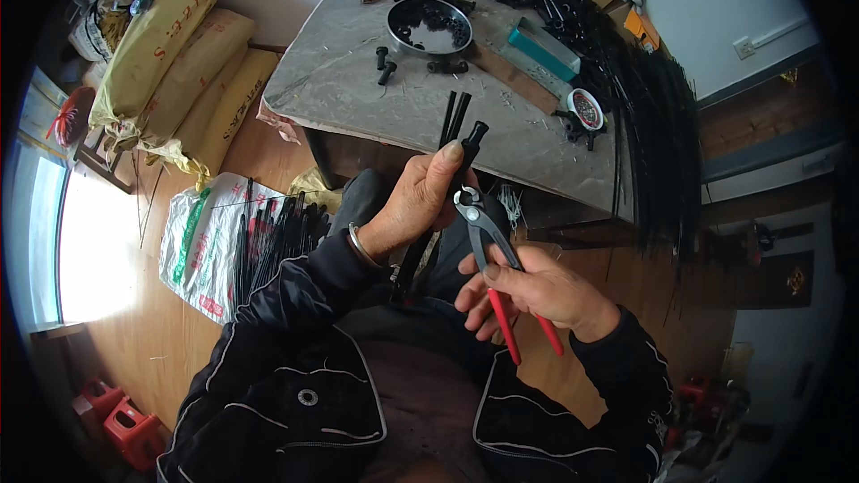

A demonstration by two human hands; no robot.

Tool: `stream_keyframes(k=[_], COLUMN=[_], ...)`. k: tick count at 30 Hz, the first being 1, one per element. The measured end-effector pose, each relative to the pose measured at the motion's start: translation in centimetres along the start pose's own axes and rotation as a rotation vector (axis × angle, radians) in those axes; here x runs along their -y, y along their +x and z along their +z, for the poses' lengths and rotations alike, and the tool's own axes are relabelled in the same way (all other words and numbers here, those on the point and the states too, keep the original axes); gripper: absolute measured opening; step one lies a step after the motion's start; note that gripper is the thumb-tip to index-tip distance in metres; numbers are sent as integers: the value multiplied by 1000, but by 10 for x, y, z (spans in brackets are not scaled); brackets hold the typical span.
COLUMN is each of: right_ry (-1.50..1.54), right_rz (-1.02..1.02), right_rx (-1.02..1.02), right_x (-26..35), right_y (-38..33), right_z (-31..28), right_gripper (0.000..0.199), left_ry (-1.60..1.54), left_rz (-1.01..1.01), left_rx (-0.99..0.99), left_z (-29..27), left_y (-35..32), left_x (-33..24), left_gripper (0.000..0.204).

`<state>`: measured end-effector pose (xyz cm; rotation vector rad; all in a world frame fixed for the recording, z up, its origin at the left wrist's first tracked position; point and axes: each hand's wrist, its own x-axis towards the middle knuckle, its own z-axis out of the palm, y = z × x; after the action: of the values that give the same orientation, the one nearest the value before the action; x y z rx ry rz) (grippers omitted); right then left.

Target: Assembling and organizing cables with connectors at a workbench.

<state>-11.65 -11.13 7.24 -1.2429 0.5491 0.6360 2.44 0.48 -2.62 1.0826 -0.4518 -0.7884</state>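
My left hand (413, 201) is closed around several thin black rods (455, 116) and a black fitting with a knobbed end (475, 138), its thumb pressed near the top. Red-handled pincers (486, 234) rest in my right hand (548, 291), one handle under the thumb and the handles spread. Their jaws are slightly apart, just below the fitting and close to my left fingers. Whether the jaws touch the piece I cannot tell. Lower parts of the rods hang above my lap.
On the grey table (331, 80) stand a metal bowl (391, 34) of black parts, a teal box (544, 52) and a small round dish (586, 109). Long black strands (653, 125) drape off its right edge. Black rods (277, 246) lie on a white sack (201, 250) at left, near stacked sacks (170, 63).
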Motion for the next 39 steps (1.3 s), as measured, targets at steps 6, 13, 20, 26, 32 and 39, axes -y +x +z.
stream_keyframes(k=[6,13,20,26,32,39], right_ry=[-10,17,-586,-1373,-1356,-707], right_rz=[62,161,-146,-415,-690,-1012], right_rx=[51,-11,-298,-876,-1092,-552], right_x=[2,4,3,20,8,-56], right_y=[-8,-8,16,102,124,77], right_z=[-12,-6,-32,-110,-123,-42], right_gripper=[28,21,28,41,45,9], left_ry=[-33,-1,17,206,11,-353], left_rz=[-40,-30,12,253,428,552], left_rx=[70,24,-30,-391,-204,-240], left_z=[-2,8,13,-4,-3,-70], left_y=[-4,-8,6,42,29,16], left_x=[-3,-1,4,18,-66,-161], left_gripper=[61,57,50,24,15,35])
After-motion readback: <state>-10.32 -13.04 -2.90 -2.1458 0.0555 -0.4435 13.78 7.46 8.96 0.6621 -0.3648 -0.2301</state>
